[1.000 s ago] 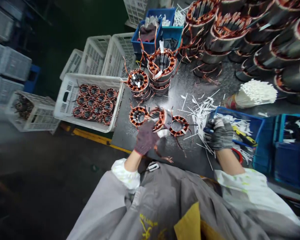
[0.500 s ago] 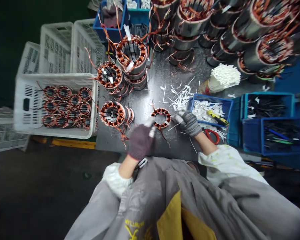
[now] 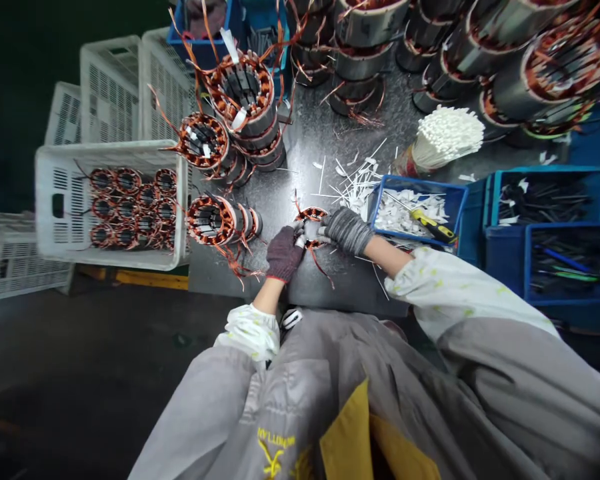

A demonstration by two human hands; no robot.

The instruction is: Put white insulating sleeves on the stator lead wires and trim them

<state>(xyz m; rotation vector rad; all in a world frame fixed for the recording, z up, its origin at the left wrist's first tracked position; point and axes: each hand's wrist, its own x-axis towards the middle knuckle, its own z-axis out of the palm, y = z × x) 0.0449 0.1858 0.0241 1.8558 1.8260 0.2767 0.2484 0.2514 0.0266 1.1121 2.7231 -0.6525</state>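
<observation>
A small motor stator (image 3: 311, 213) with copper windings stands on the dark metal table between my hands, its round opening facing up. A loose copper lead trails from its near side. My left hand (image 3: 285, 253), in a dark purple glove with pale fingertips bare, grips the stator's left edge. From the right, my right hand (image 3: 349, 230) in a grey knit glove has its bent fingers on the opposite rim, covering part of it. Whether a small strip sits in those fingers cannot be seen. White insulating strips (image 3: 357, 190) lie scattered just beyond the right hand.
Stacked stators (image 3: 243, 100) stand at the table's left, more large ones (image 3: 370, 30) at the back. A white crate (image 3: 70, 243) of small stators is at far left. On the right are a blue tray (image 3: 420, 237) with a yellow-handled screwdriver (image 3: 433, 227), a white stick bundle (image 3: 445, 143) and blue bins (image 3: 550, 175).
My right hand has moved left from the scattered strips onto the stator's right edge. My left hand, blurred before, now rests steadily at its left edge. The whole view has shifted slightly.
</observation>
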